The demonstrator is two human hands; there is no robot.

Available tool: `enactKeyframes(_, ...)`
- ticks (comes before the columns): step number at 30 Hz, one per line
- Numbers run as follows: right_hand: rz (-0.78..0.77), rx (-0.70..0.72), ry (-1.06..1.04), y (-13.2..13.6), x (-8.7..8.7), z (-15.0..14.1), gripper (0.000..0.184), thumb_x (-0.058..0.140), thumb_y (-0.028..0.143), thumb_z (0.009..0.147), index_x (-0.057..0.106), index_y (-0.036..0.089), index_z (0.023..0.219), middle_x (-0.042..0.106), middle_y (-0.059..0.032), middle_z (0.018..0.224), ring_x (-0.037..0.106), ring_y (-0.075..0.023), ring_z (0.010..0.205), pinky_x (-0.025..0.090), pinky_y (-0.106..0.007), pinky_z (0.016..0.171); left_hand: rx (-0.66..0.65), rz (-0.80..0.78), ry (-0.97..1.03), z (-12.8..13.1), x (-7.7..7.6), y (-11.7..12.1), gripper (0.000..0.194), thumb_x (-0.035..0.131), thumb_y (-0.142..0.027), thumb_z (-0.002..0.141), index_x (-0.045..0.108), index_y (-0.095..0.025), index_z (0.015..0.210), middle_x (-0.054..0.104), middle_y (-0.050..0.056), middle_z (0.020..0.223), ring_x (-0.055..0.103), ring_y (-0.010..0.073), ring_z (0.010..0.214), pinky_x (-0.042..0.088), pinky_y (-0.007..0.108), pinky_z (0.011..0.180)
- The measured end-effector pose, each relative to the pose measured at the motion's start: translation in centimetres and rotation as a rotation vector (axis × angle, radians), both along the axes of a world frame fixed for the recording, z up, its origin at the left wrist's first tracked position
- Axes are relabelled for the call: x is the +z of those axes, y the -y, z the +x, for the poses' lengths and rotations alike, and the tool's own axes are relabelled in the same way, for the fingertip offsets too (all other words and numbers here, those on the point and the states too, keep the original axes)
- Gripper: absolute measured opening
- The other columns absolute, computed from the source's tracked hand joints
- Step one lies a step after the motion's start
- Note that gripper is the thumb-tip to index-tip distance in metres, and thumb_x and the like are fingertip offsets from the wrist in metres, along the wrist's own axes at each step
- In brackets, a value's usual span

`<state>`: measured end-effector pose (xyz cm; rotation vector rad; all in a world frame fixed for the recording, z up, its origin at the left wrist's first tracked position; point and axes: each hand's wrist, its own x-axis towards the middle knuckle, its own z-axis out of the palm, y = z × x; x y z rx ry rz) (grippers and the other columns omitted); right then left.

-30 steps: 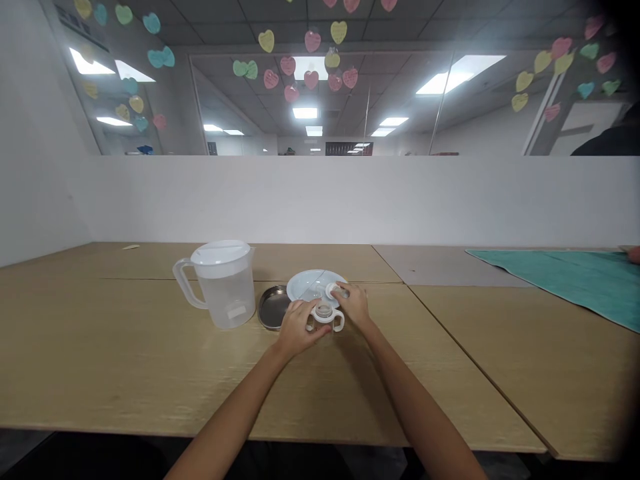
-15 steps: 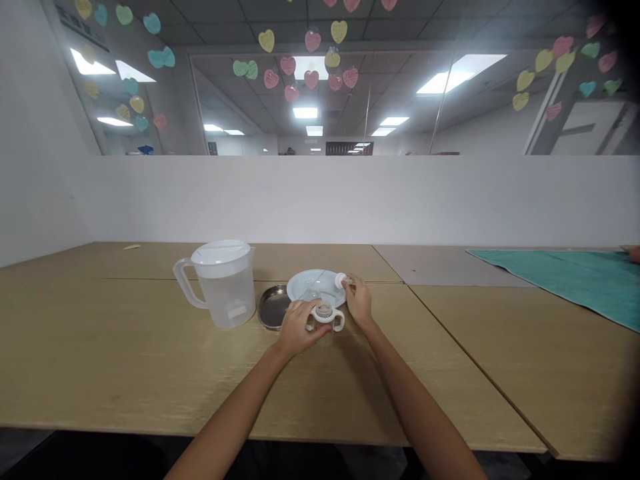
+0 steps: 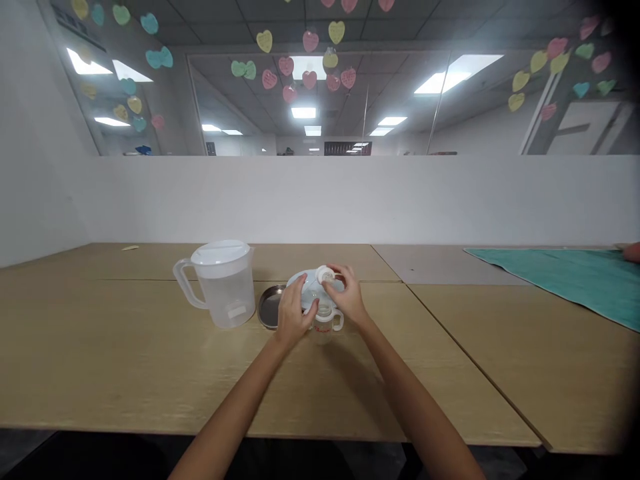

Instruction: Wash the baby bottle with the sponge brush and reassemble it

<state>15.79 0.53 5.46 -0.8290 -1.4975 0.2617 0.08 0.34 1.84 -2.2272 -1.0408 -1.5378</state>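
Observation:
A clear baby bottle (image 3: 323, 329) with a white two-handled collar and red print stands upright on the table, its mouth uncovered. My left hand (image 3: 294, 313) is beside it on the left, fingers apart and raised, holding nothing. Above and behind the bottle, my right hand (image 3: 349, 295) pinches a bottle cap (image 3: 325, 274), a white ring with a clear part that looks like a teat. Behind the bottle lies a pale plate (image 3: 295, 280), partly hidden by my hands; a small clear piece on it is hard to make out.
A lidded translucent pitcher (image 3: 226, 287) stands to the left. Between it and my left hand is a round metal tin (image 3: 270, 308). A green cloth (image 3: 560, 270) covers part of the right side, where another person's hand (image 3: 632, 252) shows at the edge.
My left hand has let go of the bottle and lifted with its fingers apart. My right hand has first moved the cap right, then back left and up over the plate.

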Motion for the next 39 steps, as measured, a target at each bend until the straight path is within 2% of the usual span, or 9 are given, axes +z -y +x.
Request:
enactKeyframes(3, 0.049, -0.009, 0.099, 0.7, 0.9, -1.2, 0.029, 0.057, 0.025, 0.073, 0.055, 0.020, 0.101, 0.055, -0.0062, 0.101, 0.053, -0.0178, 0.092, 0.045, -0.031, 0.082, -0.001, -0.028, -0.012, 1.3, 1.5, -0.8, 0.057, 0.049, -0.039, 0.083, 0.031, -0.017, 0.133, 0.050, 0.014, 0.126, 0.046, 0.0254, 0.115, 0.036, 0.041, 0.096)
enactKeyframes(8, 0.071, 0.011, 0.183, -0.2, 1.6, -2.3, 0.028, 0.058, 0.033, 0.076, 0.053, 0.019, 0.100, 0.054, -0.0059, 0.097, 0.051, -0.0177, 0.089, 0.041, -0.030, 0.080, -0.033, -0.077, 0.145, 2.4, 3.0, -1.9, 0.044, 0.048, -0.035, 0.084, 0.040, -0.018, 0.123, 0.055, 0.011, 0.115, 0.051, 0.0227, 0.106, 0.040, 0.038, 0.090)
enactKeyframes(11, -0.012, 0.071, 0.244, -1.4, 1.8, -2.4, 0.023, 0.055, 0.040, 0.078, 0.054, 0.020, 0.088, 0.055, -0.0018, 0.083, 0.050, -0.0152, 0.077, 0.041, -0.027, 0.071, -0.022, -0.084, 0.148, 1.9, 2.7, -2.5, 0.033, 0.046, -0.033, 0.085, 0.046, -0.018, 0.114, 0.056, 0.010, 0.108, 0.053, 0.0225, 0.101, 0.041, 0.038, 0.087)
enactKeyframes(15, -0.137, 0.205, 0.270, -2.5, 1.6, -2.6, 0.022, 0.053, 0.041, 0.079, 0.056, 0.019, 0.078, 0.048, 0.0038, 0.063, 0.044, -0.0108, 0.059, 0.036, -0.021, 0.057, 0.026, -0.041, 0.084, 0.5, 1.3, -2.9, 0.031, 0.045, -0.031, 0.085, 0.045, -0.015, 0.112, 0.054, 0.011, 0.103, 0.052, 0.0226, 0.097, 0.042, 0.038, 0.084)
enactKeyframes(21, -0.118, 0.355, 0.173, -2.3, 1.8, -3.3, 0.019, 0.055, 0.037, 0.078, 0.063, 0.019, 0.078, 0.055, -0.0001, 0.074, 0.048, -0.0114, 0.066, 0.040, -0.021, 0.057, 0.088, 0.101, 0.128, -0.1, 0.7, -2.7, 0.035, 0.048, -0.031, 0.083, 0.041, -0.014, 0.113, 0.052, 0.012, 0.101, 0.051, 0.0226, 0.094, 0.044, 0.038, 0.081)
enactKeyframes(29, -0.429, 0.645, -0.117, -2.7, 1.7, -3.2, 0.029, 0.066, 0.045, 0.067, 0.067, 0.019, 0.080, 0.063, -0.0004, 0.071, 0.051, -0.0101, 0.048, 0.045, -0.022, 0.042, 0.064, 0.174, 0.076, -0.4, 0.9, -2.6, 0.041, 0.053, -0.037, 0.082, 0.041, -0.015, 0.115, 0.055, 0.012, 0.103, 0.053, 0.0222, 0.095, 0.043, 0.037, 0.083)
enactKeyframes(33, -0.583, 0.726, -0.214, -3.7, 1.6, -2.0, 0.027, 0.073, 0.040, 0.060, 0.067, 0.016, 0.070, 0.063, -0.0005, 0.065, 0.056, -0.0116, 0.052, 0.050, -0.023, 0.048, 0.023, 0.123, 0.040, -0.7, 0.4, -2.7, 0.042, 0.053, -0.039, 0.082, 0.044, -0.016, 0.115, 0.057, 0.012, 0.103, 0.055, 0.0227, 0.096, 0.043, 0.036, 0.083)
enactKeyframes(36, -0.712, 0.799, -0.215, -4.3, 1.8, -0.3, 0.027, 0.073, 0.038, 0.060, 0.066, 0.014, 0.071, 0.066, -0.0042, 0.071, 0.062, -0.0155, 0.063, 0.052, -0.026, 0.055, -0.016, 0.031, 0.023, -1.0, 0.3, -2.8, 0.040, 0.051, -0.039, 0.083, 0.046, -0.016, 0.115, 0.058, 0.011, 0.105, 0.055, 0.0224, 0.099, 0.043, 0.035, 0.085)
enactKeyframes(39, -0.696, 0.731, -0.151, -5.0, 1.8, 1.6, 0.030, 0.065, 0.042, 0.067, 0.065, 0.015, 0.078, 0.067, -0.0068, 0.083, 0.063, -0.0181, 0.074, 0.052, -0.030, 0.062, 0.030, -0.078, 0.112, -1.5, 0.5, -3.3, 0.038, 0.047, -0.041, 0.085, 0.049, -0.018, 0.115, 0.059, 0.009, 0.106, 0.055, 0.0219, 0.098, 0.043, 0.035, 0.085)
